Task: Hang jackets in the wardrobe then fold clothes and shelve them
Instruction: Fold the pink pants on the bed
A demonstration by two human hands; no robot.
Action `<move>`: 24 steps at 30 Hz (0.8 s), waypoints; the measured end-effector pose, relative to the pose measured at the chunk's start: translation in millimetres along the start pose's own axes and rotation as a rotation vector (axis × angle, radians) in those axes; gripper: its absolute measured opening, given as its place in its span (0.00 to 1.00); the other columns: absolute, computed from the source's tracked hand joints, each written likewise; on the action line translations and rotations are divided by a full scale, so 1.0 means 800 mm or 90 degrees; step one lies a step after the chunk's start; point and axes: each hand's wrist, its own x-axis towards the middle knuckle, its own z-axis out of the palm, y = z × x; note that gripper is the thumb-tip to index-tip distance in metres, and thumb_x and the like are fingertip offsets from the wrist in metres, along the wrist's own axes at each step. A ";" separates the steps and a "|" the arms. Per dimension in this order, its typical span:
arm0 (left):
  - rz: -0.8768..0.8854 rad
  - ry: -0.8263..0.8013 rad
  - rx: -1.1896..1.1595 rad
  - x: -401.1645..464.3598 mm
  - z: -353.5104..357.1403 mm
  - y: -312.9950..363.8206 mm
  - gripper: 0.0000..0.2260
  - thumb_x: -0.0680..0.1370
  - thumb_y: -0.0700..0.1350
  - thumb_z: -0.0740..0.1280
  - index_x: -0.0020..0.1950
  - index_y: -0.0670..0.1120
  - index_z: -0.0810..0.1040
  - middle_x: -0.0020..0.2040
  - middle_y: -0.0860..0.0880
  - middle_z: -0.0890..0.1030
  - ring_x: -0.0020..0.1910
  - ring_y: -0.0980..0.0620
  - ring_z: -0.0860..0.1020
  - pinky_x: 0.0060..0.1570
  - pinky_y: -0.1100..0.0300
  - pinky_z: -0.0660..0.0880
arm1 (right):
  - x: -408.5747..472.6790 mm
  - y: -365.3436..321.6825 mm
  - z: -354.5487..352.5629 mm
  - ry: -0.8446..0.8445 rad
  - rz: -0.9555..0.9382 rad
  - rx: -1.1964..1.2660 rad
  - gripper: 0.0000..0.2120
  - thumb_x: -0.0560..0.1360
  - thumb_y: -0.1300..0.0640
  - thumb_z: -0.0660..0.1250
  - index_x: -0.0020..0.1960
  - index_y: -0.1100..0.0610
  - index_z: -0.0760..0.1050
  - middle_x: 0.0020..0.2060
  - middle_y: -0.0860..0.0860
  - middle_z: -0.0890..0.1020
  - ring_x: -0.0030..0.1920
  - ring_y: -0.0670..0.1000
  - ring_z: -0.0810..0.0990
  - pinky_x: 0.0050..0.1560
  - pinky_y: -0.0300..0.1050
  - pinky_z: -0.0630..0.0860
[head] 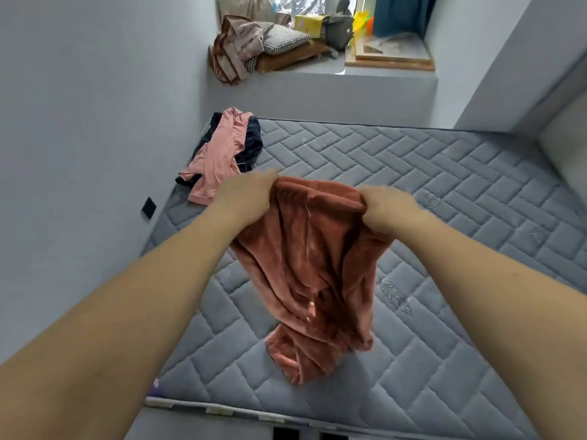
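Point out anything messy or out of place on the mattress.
A pink garment lies crumpled over dark clothes at the mattress's far left corner, unfolded. The rust garment both hands grip hangs bunched, its lower end touching the mattress.

- A garment (305, 265) hangs between the hands over the mattress (444, 185).
- A clothes pile (219, 154) lies at the mattress's far-left corner.
- Cushions (279, 39) sit on the ledge (317, 81) behind.

Head view, steeply down, mattress (413, 192) seemingly near
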 end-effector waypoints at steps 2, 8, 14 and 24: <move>0.064 0.126 0.049 0.033 -0.035 -0.015 0.10 0.78 0.38 0.60 0.58 0.46 0.72 0.53 0.40 0.78 0.47 0.36 0.78 0.37 0.49 0.65 | 0.018 0.006 -0.039 0.192 -0.014 0.033 0.14 0.72 0.62 0.60 0.57 0.55 0.70 0.55 0.57 0.79 0.55 0.63 0.79 0.44 0.52 0.70; 0.005 0.176 0.072 0.036 -0.030 -0.013 0.12 0.69 0.40 0.66 0.52 0.42 0.75 0.47 0.40 0.79 0.44 0.36 0.77 0.38 0.50 0.69 | 0.031 -0.003 -0.061 0.429 -0.143 -0.018 0.12 0.69 0.64 0.61 0.53 0.60 0.69 0.48 0.61 0.77 0.46 0.66 0.77 0.35 0.52 0.65; -0.393 -0.120 0.046 -0.050 0.057 -0.072 0.15 0.78 0.44 0.59 0.63 0.45 0.75 0.66 0.40 0.70 0.65 0.37 0.67 0.63 0.42 0.65 | -0.007 -0.099 0.061 -0.147 -0.154 0.214 0.13 0.74 0.58 0.66 0.58 0.54 0.76 0.56 0.55 0.82 0.57 0.58 0.79 0.49 0.44 0.73; -0.394 0.336 -0.243 0.132 -0.064 0.000 0.23 0.75 0.36 0.50 0.64 0.53 0.71 0.70 0.42 0.61 0.61 0.38 0.67 0.57 0.49 0.69 | 0.019 -0.020 -0.051 -0.323 -0.108 1.023 0.14 0.77 0.67 0.63 0.61 0.60 0.77 0.50 0.54 0.85 0.46 0.50 0.85 0.44 0.44 0.82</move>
